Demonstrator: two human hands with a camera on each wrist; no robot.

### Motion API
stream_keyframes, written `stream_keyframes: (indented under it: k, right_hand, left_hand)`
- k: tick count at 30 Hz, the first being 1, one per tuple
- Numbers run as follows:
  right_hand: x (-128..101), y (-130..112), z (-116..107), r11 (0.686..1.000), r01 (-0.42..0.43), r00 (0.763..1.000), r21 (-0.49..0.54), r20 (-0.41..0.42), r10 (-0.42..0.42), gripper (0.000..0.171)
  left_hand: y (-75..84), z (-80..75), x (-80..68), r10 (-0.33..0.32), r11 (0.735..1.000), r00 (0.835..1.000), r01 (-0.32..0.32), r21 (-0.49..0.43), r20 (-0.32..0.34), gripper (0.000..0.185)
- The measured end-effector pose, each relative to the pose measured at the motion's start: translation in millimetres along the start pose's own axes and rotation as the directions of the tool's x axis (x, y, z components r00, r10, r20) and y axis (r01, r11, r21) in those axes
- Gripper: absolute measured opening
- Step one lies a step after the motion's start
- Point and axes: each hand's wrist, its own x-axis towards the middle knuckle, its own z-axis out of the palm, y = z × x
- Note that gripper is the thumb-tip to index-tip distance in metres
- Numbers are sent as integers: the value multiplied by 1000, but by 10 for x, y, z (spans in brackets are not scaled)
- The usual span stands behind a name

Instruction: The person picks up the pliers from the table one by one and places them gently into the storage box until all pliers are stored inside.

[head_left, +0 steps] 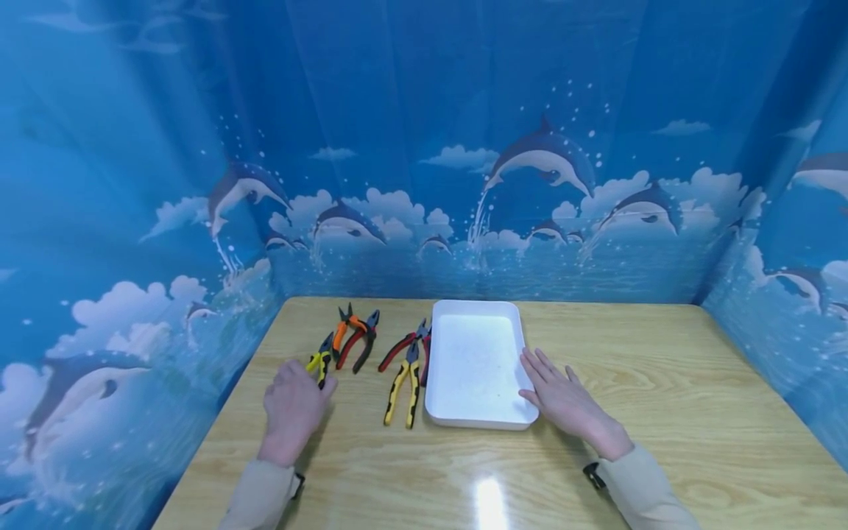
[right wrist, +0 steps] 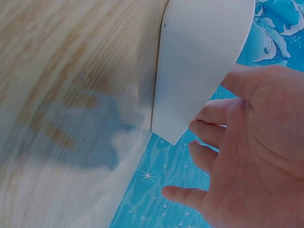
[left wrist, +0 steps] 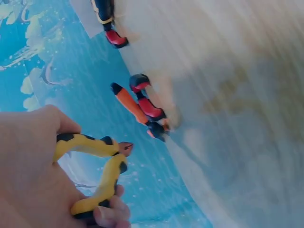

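My left hand (head_left: 291, 401) grips yellow-and-black pliers (head_left: 322, 361) by the handles at the left of the table. In the left wrist view the two yellow handles (left wrist: 112, 173) spread apart between thumb and curled fingers, jaws pointing away from the palm. My right hand (head_left: 563, 397) lies along the right side of a white rectangular tray (head_left: 473, 368), fingers extended and fingertips right at its rim. The right wrist view shows the tray's outer wall (right wrist: 194, 71) beside the thumb and loosely spread fingers.
Orange-handled pliers (head_left: 338, 340) and red-and-black pliers (head_left: 358, 344) lie just beyond my left hand. Nearer the tray, larger yellow-and-black pliers (head_left: 395, 392) overlap red-handled pliers (head_left: 395, 352). A blue dolphin-print curtain (head_left: 424, 147) surrounds the wooden table (head_left: 636, 346) at the back and sides.
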Motion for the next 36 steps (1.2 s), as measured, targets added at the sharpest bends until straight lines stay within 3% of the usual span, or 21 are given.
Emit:
stream_keyframes:
  k: [4, 6, 11, 13, 14, 19, 24, 31, 36]
  right_hand:
    - [-3, 2, -2, 1000, -5, 1000, -1, 4, 5, 62]
    - [-1, 2, 0, 1000, -6, 1000, 2, 9, 6, 62]
    - [4, 3, 2, 1000, -6, 1000, 6, 10, 6, 62]
    - [3, 4, 3, 1000, -6, 1000, 4, 9, 6, 62]
    - [4, 5, 5, 1000, -6, 1000, 3, 8, 6, 62]
    - [4, 4, 10, 1000, -11, 1000, 2, 9, 11, 62]
    - [1, -3, 9, 1000, -16, 1000, 6, 10, 16, 61]
    - [2, -5, 13, 1000, -17, 1000, 1, 6, 17, 61]
    - [0, -12, 13, 1000, -14, 1000, 3, 3, 14, 61]
  left_hand:
    - [96, -29, -22, 72, 997, 993, -70, 30, -96, 65]
    - [154, -34, -35, 118, 993, 978, -112, 44, -172, 63]
    - [285, -4, -47, 224, 974, 902, -215, 65, -368, 55]
    - [329, 14, -47, 250, 968, 882, -236, 84, -399, 55]
    - [351, 18, -46, 252, 967, 881, -240, 80, -402, 55]
    - [470, 26, -49, 248, 969, 908, -237, 75, -338, 59]
    - [593, 48, -43, 262, 965, 915, -245, 96, -307, 60]
    - [824, 74, -50, 235, 971, 950, -223, 81, -203, 69]
    - [1036, 72, -78, 240, 970, 959, -231, 75, -150, 73]
